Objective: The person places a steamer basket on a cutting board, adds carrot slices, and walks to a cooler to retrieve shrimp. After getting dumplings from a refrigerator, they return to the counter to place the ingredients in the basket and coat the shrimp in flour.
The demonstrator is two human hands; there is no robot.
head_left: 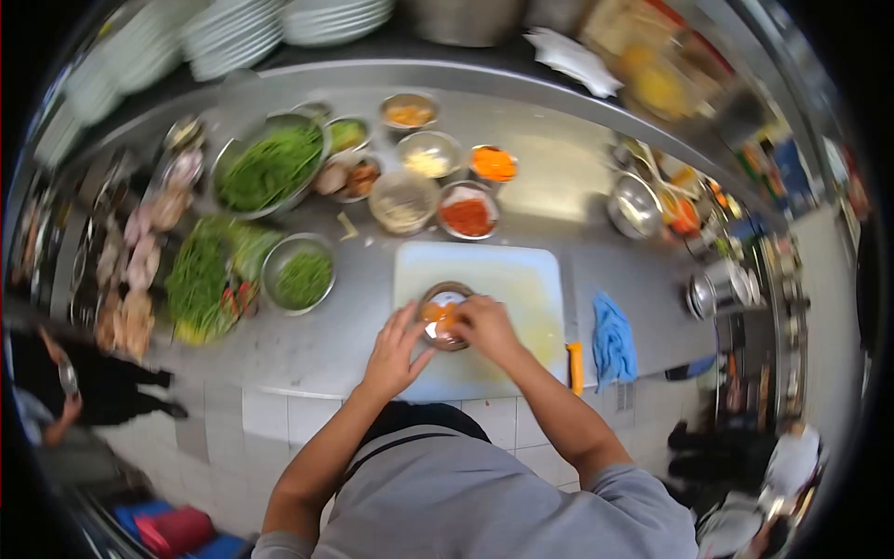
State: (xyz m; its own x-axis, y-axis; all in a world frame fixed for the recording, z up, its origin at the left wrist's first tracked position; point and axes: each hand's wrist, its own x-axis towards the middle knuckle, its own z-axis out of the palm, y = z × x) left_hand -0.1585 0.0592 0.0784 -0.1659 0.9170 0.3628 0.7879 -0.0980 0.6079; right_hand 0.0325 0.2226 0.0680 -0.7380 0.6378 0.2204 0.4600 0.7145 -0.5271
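Observation:
A small metal bowl (434, 292) stands on a white cutting board (521, 279) in front of me, with orange pieces (436, 312) inside. My left hand (395, 354) is at the bowl's left side, its fingers apart and close to or touching the rim. From the right, my right hand (486, 326) reaches over the bowl, its fingertips bent together at the orange pieces. Blur hides what those fingertips hold. An orange-handled knife (575, 368) lies at the board's right edge, its blade not visible.
Beyond the board are bowls of red powder (468, 216), orange pieces (494, 164) and pale chopped food (428, 158). Leafy greens (270, 168) and a bowl of cut greens (304, 278) are left. A blue cloth (613, 340) lies right. Other people stand at both sides.

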